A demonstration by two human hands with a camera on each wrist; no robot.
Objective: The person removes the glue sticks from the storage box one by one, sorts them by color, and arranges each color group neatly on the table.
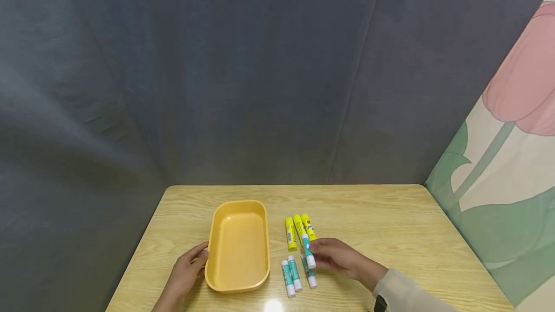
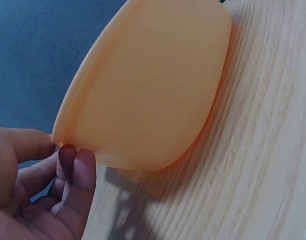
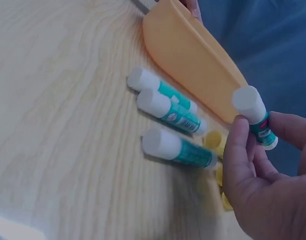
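Observation:
My right hand (image 1: 333,257) pinches a teal glue stick with a white cap (image 3: 258,117) between thumb and fingers, lifted over the table. Below it lie several more teal glue sticks: one right under the hand (image 1: 311,278), and a pair (image 1: 291,277) side by side to its left. Three yellow glue sticks (image 1: 290,235) lie in a row just behind, partly covered by the raised stick in the head view. At the left, my left hand (image 2: 47,190) grips the rim of a yellow-orange plastic tray (image 2: 147,85), thumb on top and fingers beneath. Nothing lies inside the tray.
The wooden table (image 1: 368,211) runs back to a dark grey curtain (image 1: 260,85). On the right hangs a cloth with a pink tulip print (image 1: 524,71). A bright light reflection shows on the table's near side.

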